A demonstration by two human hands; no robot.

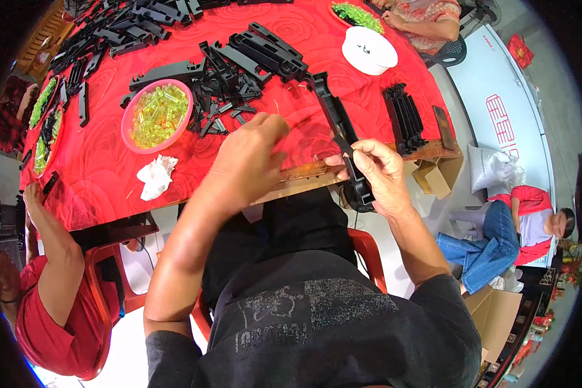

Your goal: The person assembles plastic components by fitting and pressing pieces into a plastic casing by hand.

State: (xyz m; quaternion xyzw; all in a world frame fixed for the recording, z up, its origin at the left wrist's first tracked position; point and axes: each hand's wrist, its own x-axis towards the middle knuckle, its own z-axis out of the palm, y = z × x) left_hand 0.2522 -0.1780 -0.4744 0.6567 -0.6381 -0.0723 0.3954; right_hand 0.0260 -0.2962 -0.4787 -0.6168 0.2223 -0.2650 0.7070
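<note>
My right hand (380, 173) grips a long black plastic bar (338, 123) near its lower end, at the table's front edge. The bar runs up and away over the red tablecloth (103, 168). My left hand (249, 158) hovers just left of the bar with fingers curled; whether it pinches a small part is hidden. A pink bowl (130, 136) of small yellow-green translucent pieces sits to the left of my left hand. A heap of black plastic parts (239, 71) lies beyond both hands.
A stack of black bars (405, 116) stands at the right. A white bowl (368, 50) and crumpled tissue (154, 176) lie on the table. A person in red (52, 291) sits left, another (420, 16) across, one (517, 226) on the floor at right.
</note>
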